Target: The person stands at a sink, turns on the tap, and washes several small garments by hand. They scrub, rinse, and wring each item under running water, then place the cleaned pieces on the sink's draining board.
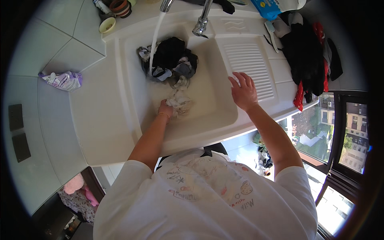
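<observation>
Down in the white laundry sink [214,90], my left hand [165,108] grips a pale wet cloth [180,103] lying in cloudy water. Beyond it sits a soaked heap of black, grey and white clothes [172,57]. Water streams from the faucet spout [166,6] onto the left side of this heap. My right hand [244,91] hovers over the sink's right rim, beside the ribbed washboard [249,69]. Its fingers are spread a little and hold nothing; whether they touch the surface I cannot tell.
A faucet lever [200,28] rises at the back rim. Black and red clothes [303,57] lie at the right end, beside a white-handled brush [271,36] and a blue package [267,9]. A purple pouch [64,81] stands left, a yellow bowl [107,25] back left.
</observation>
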`<action>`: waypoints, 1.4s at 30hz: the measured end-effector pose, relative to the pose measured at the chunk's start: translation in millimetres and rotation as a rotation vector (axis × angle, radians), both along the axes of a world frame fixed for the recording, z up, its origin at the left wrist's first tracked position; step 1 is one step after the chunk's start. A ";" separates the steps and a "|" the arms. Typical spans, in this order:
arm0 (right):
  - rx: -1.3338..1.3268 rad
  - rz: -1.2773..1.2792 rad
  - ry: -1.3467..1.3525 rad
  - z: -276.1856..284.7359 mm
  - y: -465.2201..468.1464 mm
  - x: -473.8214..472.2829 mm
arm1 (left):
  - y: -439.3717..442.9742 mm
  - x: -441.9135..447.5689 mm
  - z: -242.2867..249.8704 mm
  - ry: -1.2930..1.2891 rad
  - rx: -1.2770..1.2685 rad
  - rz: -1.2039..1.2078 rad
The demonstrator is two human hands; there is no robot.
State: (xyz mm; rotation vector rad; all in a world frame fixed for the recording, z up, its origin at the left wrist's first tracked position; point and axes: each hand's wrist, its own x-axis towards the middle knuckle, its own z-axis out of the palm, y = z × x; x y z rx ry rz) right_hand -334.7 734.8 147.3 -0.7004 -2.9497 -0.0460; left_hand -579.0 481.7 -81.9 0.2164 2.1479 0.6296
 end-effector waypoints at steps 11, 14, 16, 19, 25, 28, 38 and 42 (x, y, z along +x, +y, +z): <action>-0.507 -0.526 0.002 -214.8 -119.5 -161.4 | 2.0 -1.4 61.6 -0.503 0.090 0.761; -0.998 -0.389 0.113 -174.3 -176.5 -182.2 | 0.1 -19.6 58.1 -1.141 0.523 0.892; -1.169 -0.382 0.204 -135.1 -183.0 -188.5 | 1.4 -27.8 54.0 -1.134 0.675 0.716; -1.187 -0.295 0.234 -100.7 -156.0 -198.5 | 14.0 -14.0 47.3 -0.956 0.839 0.971; -1.104 -0.205 0.316 -126.8 -134.9 -209.2 | 39.4 7.5 46.1 -1.188 1.178 0.850; -0.881 -0.266 0.422 -144.5 -120.1 -191.3 | 38.1 13.5 55.6 -1.154 1.048 0.877; -0.527 -0.390 0.093 -203.1 -71.9 -143.6 | -10.2 -3.9 66.3 -0.271 0.192 0.555; -0.501 0.117 -0.151 -199.9 -87.7 -133.7 | 24.8 14.3 70.4 -0.328 -0.028 0.769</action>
